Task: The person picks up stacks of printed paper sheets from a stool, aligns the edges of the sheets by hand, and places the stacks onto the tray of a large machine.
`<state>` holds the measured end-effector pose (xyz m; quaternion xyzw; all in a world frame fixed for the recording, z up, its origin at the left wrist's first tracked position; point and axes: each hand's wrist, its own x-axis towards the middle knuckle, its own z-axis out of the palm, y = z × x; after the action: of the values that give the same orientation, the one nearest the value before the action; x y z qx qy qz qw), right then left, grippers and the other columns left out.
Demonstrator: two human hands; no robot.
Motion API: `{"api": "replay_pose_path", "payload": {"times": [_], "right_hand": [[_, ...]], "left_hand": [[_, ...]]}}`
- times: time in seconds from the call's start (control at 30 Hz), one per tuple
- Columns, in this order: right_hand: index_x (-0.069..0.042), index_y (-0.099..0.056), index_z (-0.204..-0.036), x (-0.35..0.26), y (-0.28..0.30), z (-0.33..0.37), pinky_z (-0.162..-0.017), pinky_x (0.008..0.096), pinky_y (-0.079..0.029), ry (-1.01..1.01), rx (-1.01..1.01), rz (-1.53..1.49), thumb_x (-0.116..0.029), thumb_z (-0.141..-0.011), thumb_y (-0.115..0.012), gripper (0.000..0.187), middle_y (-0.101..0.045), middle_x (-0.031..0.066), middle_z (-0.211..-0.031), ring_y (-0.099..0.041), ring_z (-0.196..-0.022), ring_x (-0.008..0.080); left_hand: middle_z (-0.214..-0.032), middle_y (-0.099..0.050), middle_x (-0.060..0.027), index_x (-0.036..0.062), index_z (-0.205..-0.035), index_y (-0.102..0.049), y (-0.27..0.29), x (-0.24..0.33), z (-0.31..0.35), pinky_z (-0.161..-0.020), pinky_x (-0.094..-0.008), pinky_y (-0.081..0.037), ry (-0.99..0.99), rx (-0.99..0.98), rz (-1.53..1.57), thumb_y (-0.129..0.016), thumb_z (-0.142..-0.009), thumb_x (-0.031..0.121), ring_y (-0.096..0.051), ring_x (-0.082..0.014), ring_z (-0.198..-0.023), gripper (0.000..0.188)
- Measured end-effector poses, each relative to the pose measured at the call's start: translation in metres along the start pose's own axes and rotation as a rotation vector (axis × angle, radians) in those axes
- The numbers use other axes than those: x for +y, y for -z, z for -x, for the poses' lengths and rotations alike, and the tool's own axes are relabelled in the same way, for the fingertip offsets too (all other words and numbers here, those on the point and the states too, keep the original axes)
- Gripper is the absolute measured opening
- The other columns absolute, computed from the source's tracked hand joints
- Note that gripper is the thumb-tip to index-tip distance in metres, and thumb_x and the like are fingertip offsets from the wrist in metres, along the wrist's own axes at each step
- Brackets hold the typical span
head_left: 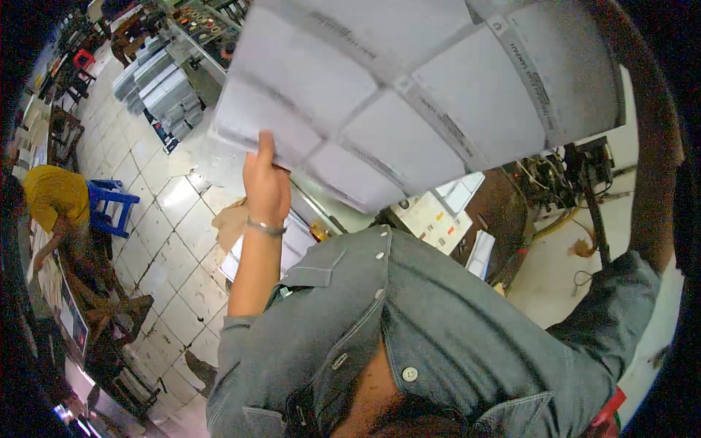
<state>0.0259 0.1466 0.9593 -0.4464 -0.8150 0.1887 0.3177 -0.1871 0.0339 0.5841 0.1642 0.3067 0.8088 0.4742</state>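
A large white printed paper sheet (365, 124) is raised in front of me, with rows of dark lettering and grey bands dividing it into panels. My left hand (266, 182) grips its near left edge, the thumb on the printed face and the other fingers mostly hidden. A metal band circles that wrist. Along the right rim my right forearm (652, 160) reaches up beside the sheet's far right side; the right hand itself does not show. Whether more sheets lie under the top one I cannot tell.
A machine panel with coloured buttons (436, 223) stands close in front of me. Beyond the left hand are stacked grey-white bundles (164, 87). A person in a yellow shirt (55, 197) works at the left near a blue stool (112, 206). Cables and metal parts (558, 186) sit at right.
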Motion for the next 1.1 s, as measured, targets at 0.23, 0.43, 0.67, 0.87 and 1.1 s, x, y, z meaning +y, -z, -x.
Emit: {"api": "replay_pose_path", "payload": {"times": [0.23, 0.43, 0.67, 0.87, 1.1], "right_hand": [[-0.002, -0.06, -0.1, 0.152, 0.016, 0.015, -0.06, 0.0233, -0.049, -0.081, -0.146, -0.078, -0.026, -0.08, -0.069, 0.033, -0.062, 0.0038, -0.082, -0.059, -0.067, 0.0097], [0.002, -0.063, -0.095, 0.208, 0.017, 0.057, -0.06, 0.0265, -0.049, -0.274, 0.033, -0.269, -0.022, -0.075, -0.074, 0.033, -0.065, 0.007, -0.08, -0.06, -0.063, 0.0128], [0.009, -0.053, -0.106, 0.23, -0.001, 0.101, -0.064, 0.0304, -0.052, -0.308, 0.082, -0.464, -0.022, -0.078, -0.07, 0.046, -0.063, 0.0146, -0.087, -0.062, -0.07, 0.0187], [0.005, -0.054, -0.111, 0.251, -0.062, 0.184, -0.082, 0.0328, -0.046, -0.197, 0.273, -0.597, -0.01, -0.075, -0.073, 0.043, -0.063, 0.0111, -0.101, -0.06, -0.091, 0.0214], [0.002, -0.051, -0.113, 0.267, -0.163, 0.255, -0.092, 0.0353, -0.04, -0.361, 0.449, -0.692, 0.0, -0.07, -0.074, 0.048, -0.059, 0.0096, -0.108, -0.054, -0.101, 0.0223]], "left_hand": [[-0.102, -0.064, -0.01, -0.0072, -0.105, -0.061, -0.039, 0.051, -0.049, -0.079, -0.0271, -0.046, -0.144, -0.038, -0.535, -0.062, -0.089, 0.024, -0.059, -0.0139, -0.088, 0.036], [-0.091, -0.066, -0.0085, -0.0076, -0.101, -0.063, -0.066, 0.071, -0.078, -0.069, -0.0246, -0.047, -0.105, -0.158, -0.749, -0.067, -0.085, 0.028, -0.06, -0.0117, -0.077, 0.039], [-0.096, -0.065, -0.0059, -0.0047, -0.106, -0.061, -0.065, 0.095, -0.082, -0.072, -0.0245, -0.046, -0.118, -0.285, -0.727, -0.065, -0.086, 0.029, -0.058, -0.0103, -0.081, 0.039], [-0.095, -0.065, -0.0056, -0.004, -0.103, -0.061, -0.015, 0.111, -0.086, -0.072, -0.0258, -0.043, -0.256, -0.243, -0.913, -0.064, -0.088, 0.024, -0.056, -0.0109, -0.081, 0.032], [-0.096, -0.064, -0.0073, -0.0023, -0.097, -0.061, 0.033, 0.096, -0.048, -0.08, -0.0299, -0.045, -0.447, -0.203, -1.084, -0.066, -0.085, 0.012, -0.056, -0.0145, -0.087, 0.02]]}}
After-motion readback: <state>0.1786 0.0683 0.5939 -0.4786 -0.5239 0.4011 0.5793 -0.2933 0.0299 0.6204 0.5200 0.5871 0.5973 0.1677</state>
